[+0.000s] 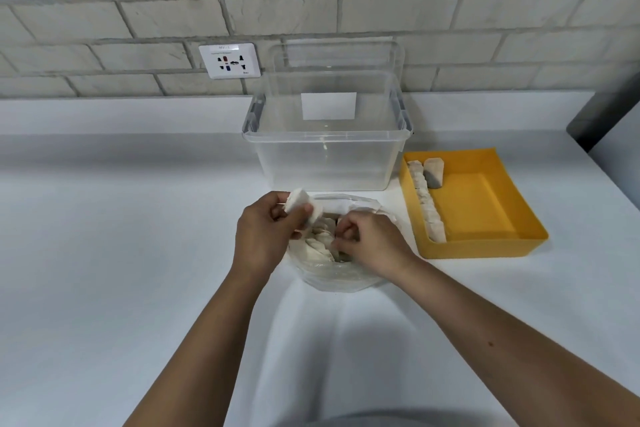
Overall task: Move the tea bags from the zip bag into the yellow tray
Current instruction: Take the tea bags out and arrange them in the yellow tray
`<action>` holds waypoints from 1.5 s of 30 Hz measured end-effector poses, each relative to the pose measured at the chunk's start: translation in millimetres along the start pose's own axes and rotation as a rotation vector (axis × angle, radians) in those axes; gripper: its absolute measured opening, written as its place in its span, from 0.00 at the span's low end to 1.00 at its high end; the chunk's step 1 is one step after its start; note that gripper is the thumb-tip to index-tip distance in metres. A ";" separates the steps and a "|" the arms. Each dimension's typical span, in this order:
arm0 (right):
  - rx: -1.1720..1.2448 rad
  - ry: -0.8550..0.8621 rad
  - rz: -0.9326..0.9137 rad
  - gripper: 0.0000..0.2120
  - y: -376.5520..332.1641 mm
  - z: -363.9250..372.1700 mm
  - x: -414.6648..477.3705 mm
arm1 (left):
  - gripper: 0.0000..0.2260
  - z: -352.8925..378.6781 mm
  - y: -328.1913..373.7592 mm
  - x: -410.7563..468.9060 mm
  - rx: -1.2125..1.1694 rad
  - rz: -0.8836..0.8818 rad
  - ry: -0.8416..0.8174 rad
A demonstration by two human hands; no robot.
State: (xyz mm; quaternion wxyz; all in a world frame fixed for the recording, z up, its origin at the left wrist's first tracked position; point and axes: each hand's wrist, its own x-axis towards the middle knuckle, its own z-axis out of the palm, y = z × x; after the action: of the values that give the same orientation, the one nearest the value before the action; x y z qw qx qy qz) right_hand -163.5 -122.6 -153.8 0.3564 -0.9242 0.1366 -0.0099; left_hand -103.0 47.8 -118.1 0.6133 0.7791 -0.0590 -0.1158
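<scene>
A clear zip bag [332, 279] full of pale tea bags [320, 246] lies on the white counter in front of me. My left hand [266, 236] holds a small stack of white tea bags [304, 205] above the bag's left side. My right hand [367, 243] is curled at the bag's mouth, its fingertips pinching tea bags inside. The yellow tray [485, 204] sits to the right, with a row of tea bags [427, 204] lined along its left wall and one more tea bag [434, 173] at the back.
A large clear plastic bin [327, 156] stands behind the zip bag, its lid leaning on the brick wall. A wall socket [230, 61] is at the back left. A dark object [606, 114] sits at the counter's far right edge.
</scene>
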 end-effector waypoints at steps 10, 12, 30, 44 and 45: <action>0.060 0.034 -0.094 0.05 -1.8 -35.3 -12.7 | 0.08 1.1 1.6 -2.6 -0.313 -0.180 -0.134; 0.161 -0.115 -0.129 0.05 -6.9 -59.3 -20.4 | 0.07 4.4 3.9 -3.8 -0.281 -0.153 -0.109; 0.525 0.054 -0.116 0.06 -16.0 -61.2 -19.9 | 0.15 12.3 19.1 -11.7 -0.311 -0.167 -0.316; 0.220 0.018 -0.322 0.04 -11.1 -67.7 -33.6 | 0.01 6.4 18.0 -7.1 0.404 0.338 -0.132; 0.216 0.012 -0.315 0.04 -12.7 -66.8 -33.0 | 0.02 7.3 19.3 -6.9 0.397 0.335 -0.132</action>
State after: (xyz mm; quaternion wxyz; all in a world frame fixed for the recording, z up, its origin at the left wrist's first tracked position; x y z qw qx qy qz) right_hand -199.9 -148.9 -92.9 0.4470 -0.8904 -0.0092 -0.0859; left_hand -110.6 38.0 -100.3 0.4537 0.8543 -0.2486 -0.0492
